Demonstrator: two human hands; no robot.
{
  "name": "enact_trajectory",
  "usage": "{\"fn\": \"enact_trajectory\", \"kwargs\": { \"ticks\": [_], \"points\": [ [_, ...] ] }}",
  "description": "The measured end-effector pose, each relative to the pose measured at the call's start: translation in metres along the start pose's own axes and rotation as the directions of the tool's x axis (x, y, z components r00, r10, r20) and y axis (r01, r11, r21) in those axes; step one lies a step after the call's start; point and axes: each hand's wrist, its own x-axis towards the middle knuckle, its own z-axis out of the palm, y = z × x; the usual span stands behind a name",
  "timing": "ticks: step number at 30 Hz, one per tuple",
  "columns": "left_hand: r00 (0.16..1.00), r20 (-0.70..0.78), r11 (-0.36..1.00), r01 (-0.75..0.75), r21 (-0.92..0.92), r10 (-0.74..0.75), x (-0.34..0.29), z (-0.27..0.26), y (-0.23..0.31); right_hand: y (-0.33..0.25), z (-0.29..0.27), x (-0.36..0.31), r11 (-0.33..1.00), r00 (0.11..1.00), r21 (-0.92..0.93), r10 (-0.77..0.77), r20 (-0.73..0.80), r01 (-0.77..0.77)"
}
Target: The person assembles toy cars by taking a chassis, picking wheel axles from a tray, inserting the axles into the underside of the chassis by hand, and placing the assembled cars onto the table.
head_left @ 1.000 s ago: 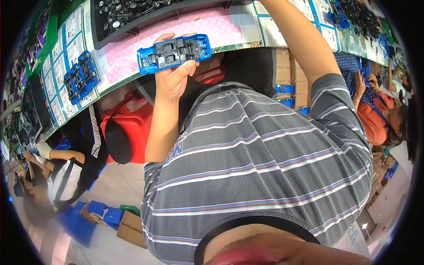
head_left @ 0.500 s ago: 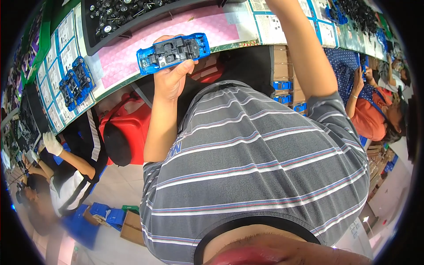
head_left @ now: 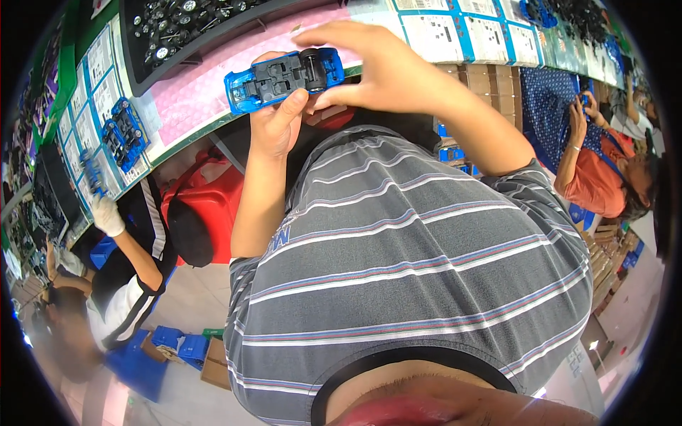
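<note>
While we look down over our grey striped shirt [head_left: 426, 248], both of our hands meet at a blue toy car [head_left: 284, 77] held upside down, its dark underside facing us. Our left hand [head_left: 278, 121] grips the car from below, fingers curled up around its near side and thumb pressed against the chassis. Our right hand [head_left: 376, 67] comes in from the right with its fingers partly bent, and its fingertips [head_left: 312, 71] pinch a black wheel [head_left: 310, 64] seated at the car's right end. Just beyond the hands runs the pink mat [head_left: 192, 99] on the workbench, and further past it a black tray [head_left: 177, 28] of loose dark parts. Well to the left of our left hand another blue toy car [head_left: 124, 131] lies on printed sheets. Below that, a neighbour's white-gloved hand [head_left: 106, 213] rests at the bench edge. Far to the right of our right hand, a person in an orange top [head_left: 593, 177] works with raised hands.
</note>
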Motion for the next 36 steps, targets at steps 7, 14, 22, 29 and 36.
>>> {"fn": "enact_trajectory", "kwargs": {
  "ticks": [7, 14, 22, 29, 36],
  "points": [
    [0.999, 0.035, 0.995, 0.004, -0.102, -0.001, -0.006, -0.002, 0.006, 0.058, -0.062, 0.085, 0.833, 0.958, -0.495, 0.286, 0.002, -0.247],
    [1.0, 0.026, 0.999, 0.006, -0.044, -0.005, -0.011, -0.008, 0.002, 0.111, -0.059, 0.104, 0.832, 0.893, -0.499, 0.392, 0.22, -0.243],
    [1.0, 0.024, 1.0, 0.015, -0.016, -0.015, -0.011, -0.014, 0.004, 0.085, -0.089, 0.078, 0.886, 0.874, 0.209, 0.451, -0.18, -0.414],
    [0.998, 0.044, 0.998, 0.048, -0.048, -0.046, -0.002, -0.004, 0.0, 0.045, -0.054, 0.051, 0.965, 0.883, -0.059, 0.206, -0.422, -0.254],
    [0.997, -0.014, 0.997, 0.074, 0.013, -0.074, -0.006, -0.004, -0.001, -0.028, -0.018, 0.029, 0.984, 0.951, 0.014, 0.173, -0.257, -0.175]
  ]
}}
